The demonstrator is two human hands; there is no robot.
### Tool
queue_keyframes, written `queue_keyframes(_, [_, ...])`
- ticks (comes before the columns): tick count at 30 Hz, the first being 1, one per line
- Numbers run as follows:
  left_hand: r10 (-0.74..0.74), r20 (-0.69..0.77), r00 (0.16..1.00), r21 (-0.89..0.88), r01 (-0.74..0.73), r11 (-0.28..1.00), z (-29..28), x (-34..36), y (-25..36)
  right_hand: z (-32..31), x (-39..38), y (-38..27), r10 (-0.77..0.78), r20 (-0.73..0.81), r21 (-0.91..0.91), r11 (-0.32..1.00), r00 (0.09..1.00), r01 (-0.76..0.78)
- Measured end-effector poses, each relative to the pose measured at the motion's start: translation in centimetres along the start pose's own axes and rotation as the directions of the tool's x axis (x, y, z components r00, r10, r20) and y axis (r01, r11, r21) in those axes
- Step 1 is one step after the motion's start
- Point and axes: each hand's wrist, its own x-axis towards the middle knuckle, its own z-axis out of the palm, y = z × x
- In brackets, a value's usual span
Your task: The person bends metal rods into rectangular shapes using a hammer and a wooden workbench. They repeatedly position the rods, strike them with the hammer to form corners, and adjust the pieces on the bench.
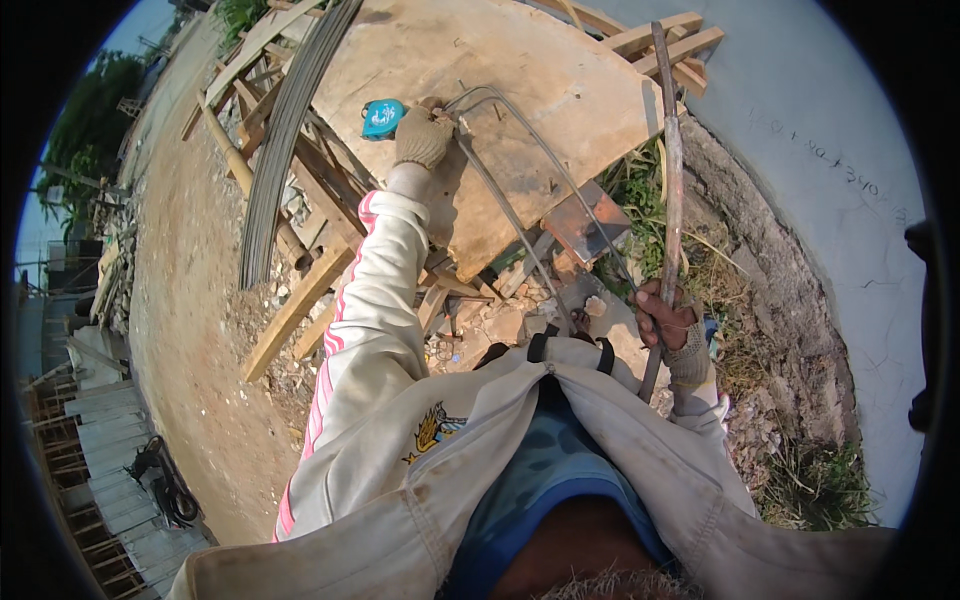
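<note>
Bent metal rod (500, 196), one: lay over the worktop (580, 80), reaching out past its near edge. Left to right: bundle of grey strips (283, 150), ran beside the left edge. Tape measure (383, 119), teal: sat near that edge, just beside the left hand (426, 135), gloved, which was closed on the rod's far end. Right hand (665, 318), beyond the near right edge: fingers were curled round a long brown bar (672, 150).

We record one head-worn fisheye view, facing steeply down: the white, pink-striped cloth jacket (380, 420) fills the near part, the tan-gloved left hand (424, 136) lies farther off than the bare-fingered right hand (672, 322), pale grey wall (840, 270) at right.
</note>
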Motion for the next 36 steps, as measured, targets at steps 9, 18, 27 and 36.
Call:
queue_keyframes(9, [0.043,0.118,0.992,-0.235,-0.014,0.972,0.8,-0.2,-2.0,-1.2,1.2,0.7,0.033,-0.044,0.088,0.996,0.998,-0.029])
queue_keyframes(18, [0.332,0.028,0.943,0.218,-0.33,0.918,-0.4,-0.8,-0.3,-1.6,1.7,2.9,0.063,-0.011,0.227,0.972,0.998,-0.059])
queue_keyframes(27, [0.214,0.069,0.974,0.314,-0.224,0.923,0.8,3.0,0.6,-1.3,4.7,2.6,0.036,0.018,0.221,0.974,0.999,-0.039])
queue_keyframes(36, [0.363,0.012,0.932,0.469,-0.326,0.821,-1.1,4.2,0.1,-0.2,5.4,2.3,0.078,-0.004,0.274,0.959,0.997,-0.073])
